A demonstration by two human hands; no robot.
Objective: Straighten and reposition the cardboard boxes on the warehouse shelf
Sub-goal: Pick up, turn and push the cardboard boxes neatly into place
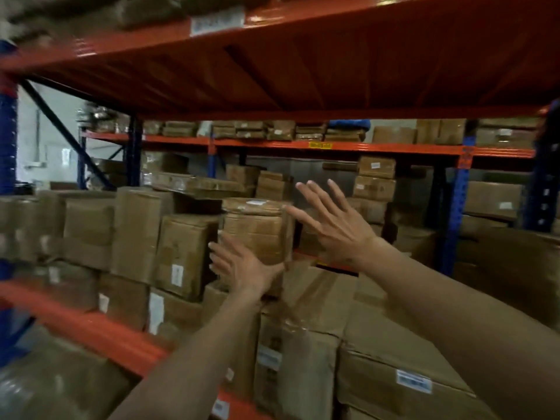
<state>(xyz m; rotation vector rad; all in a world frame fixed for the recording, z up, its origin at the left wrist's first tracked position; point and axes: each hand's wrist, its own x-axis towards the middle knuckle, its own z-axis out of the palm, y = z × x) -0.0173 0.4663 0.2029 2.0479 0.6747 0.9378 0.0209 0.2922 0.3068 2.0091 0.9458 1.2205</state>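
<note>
Brown cardboard box (257, 228) with a small white label on its top sits about dead centre of the head view, stacked on the lower row of boxes on the shelf. It stands upright, long axis vertical, its taped front face turned toward the camera and slightly to the left. Left hand (239, 265) lies flat against the lower front of that box, fingers spread wide, not gripping anything. Right hand (333, 222) is up just right of the box's right edge, palm facing away, fingers fanned out and empty; can't tell if the thumb actually touches the cardboard. Left of it a row of tall brown cartons (142, 234) stands upright too. Orange steel shelf beam (100, 331) runs diagonally across the lower left, and the orange deck overhead (333, 65) fills the top of the frame.
</note>
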